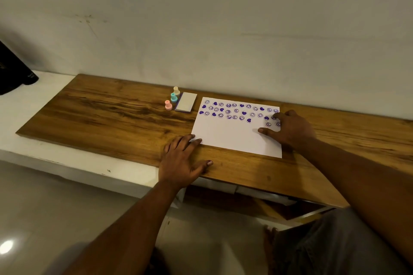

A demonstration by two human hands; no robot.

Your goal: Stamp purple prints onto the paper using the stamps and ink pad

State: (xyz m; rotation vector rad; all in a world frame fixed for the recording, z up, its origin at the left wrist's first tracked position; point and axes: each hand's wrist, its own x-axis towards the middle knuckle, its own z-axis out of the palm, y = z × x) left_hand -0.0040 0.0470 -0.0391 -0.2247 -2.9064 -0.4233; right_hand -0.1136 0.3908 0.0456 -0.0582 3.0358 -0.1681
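Note:
A white paper point(232, 136) lies on the wooden table point(111, 114), its upper part covered with several purple heart and smiley prints. My left hand point(182, 159) lies flat on the table, its fingertips on the paper's near left corner. My right hand point(288, 128) rests flat on the paper's right side, fingers spread. Left of the paper stands a closed ink pad point(186, 102) with a white lid and purple base. Beside it stand three small stamps: yellow point(176, 91), teal point(174, 97) and pink point(168, 105). Neither hand holds anything.
A white wall runs just behind the table. A black object point(13, 69) sits on the white ledge point(33, 123) at far left. The table's near edge drops to a tiled floor, and my lap shows at bottom right.

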